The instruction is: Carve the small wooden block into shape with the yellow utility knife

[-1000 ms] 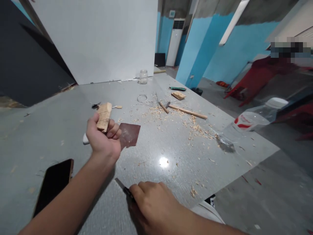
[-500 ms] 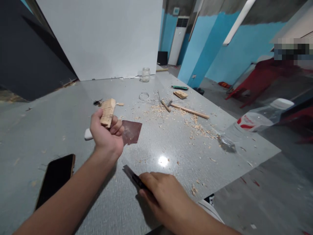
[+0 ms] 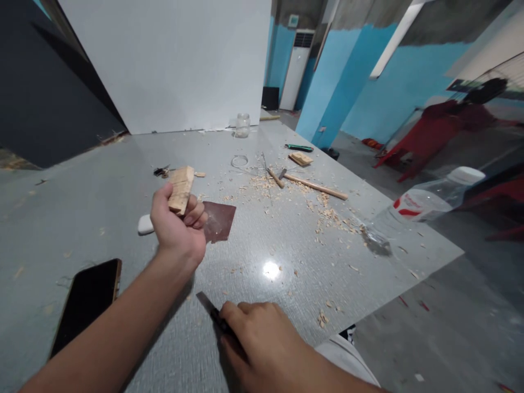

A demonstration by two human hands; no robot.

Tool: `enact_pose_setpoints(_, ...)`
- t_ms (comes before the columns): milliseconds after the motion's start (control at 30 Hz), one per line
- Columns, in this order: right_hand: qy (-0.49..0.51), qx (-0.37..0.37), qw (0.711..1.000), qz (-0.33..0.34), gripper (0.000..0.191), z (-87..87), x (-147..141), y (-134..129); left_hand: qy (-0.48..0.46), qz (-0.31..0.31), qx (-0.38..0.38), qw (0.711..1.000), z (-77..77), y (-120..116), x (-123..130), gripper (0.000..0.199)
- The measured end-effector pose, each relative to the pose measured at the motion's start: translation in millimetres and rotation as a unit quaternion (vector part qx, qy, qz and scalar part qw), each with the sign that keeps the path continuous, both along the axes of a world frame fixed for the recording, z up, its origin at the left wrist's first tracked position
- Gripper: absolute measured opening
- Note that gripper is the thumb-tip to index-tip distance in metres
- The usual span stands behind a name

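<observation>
My left hand is closed around a small wooden block, holding it up above the table with its pale cut top showing. Low in the view, my right hand grips a black utility knife. Its blade points forward and left, close over the tabletop and apart from the block. Just beyond my left hand lies a dark red sheet of sandpaper. A white rounded case sits partly hidden behind the left hand.
A phone lies at the left. Farther back are a hammer, wood shavings, a wooden piece, a green-handled tool, a wire coil and a glass jar. A plastic bottle stands near the right edge.
My right hand has shifted left and slightly down with the utility knife. My left hand still holds the wooden block in nearly the same place.
</observation>
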State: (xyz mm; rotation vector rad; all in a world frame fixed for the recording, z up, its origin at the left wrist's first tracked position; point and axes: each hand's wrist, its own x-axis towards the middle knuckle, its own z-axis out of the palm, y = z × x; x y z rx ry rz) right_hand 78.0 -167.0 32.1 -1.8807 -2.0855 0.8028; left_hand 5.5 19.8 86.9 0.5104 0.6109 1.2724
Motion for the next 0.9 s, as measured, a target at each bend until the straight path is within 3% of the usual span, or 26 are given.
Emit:
enact_pose_setpoints(233, -0.064, 0.026, 0.992, -0.107, 0.009, -2.9, 40.8, -1.9, -0.002, -0.003, -0.002, 1.0, -2.3, 0.9, 0.2, 0.031)
enact_pose_setpoints(367, -0.107, 0.021, 0.972, -0.207, 0.013, -4.3, 80.3, -2.1, -0.007, 0.0, 0.01, 1.0, -3.7, 1.9, -0.5, 0.031)
enact_pose_setpoints(467, -0.084, 0.03, 0.967, -0.241, 0.019, -3.6, 92.6, -5.3, -0.002, -0.001, 0.014, 1.0, -5.9, 2.3, -0.3, 0.03)
enact_pose_setpoints(567, -0.006, 0.038, 0.98, -0.197, 0.021, 1.4, 76.2, -8.0, 0.003, -0.007, 0.01, 1.0, -6.9, 1.5, 0.1, 0.031)
enact_pose_setpoints(667, 0.075, 0.024, 0.994, -0.081, 0.023, 9.8, 46.3, -8.2, 0.003, -0.016, -0.002, 1.0, -5.9, 0.6, -0.2, 0.03)
enact_pose_setpoints(733, 0.112, 0.006, 0.993, -0.026, 0.035, 14.1, 31.6, -7.6, 0.006, -0.019, -0.006, 1.0, -5.2, 1.0, -1.1, 0.03)
enact_pose_setpoints(833, 0.125, -0.021, 0.991, -0.042, 0.057, 14.4, 24.8, -7.4, 0.008, -0.023, 0.003, 1.0, -6.2, 3.0, -2.7, 0.032)
enact_pose_setpoints(900, 0.098, -0.036, 0.992, -0.076, 0.057, 10.8, 27.5, -7.1, 0.006, -0.022, 0.011, 1.0, -7.8, 4.3, -3.5, 0.03)
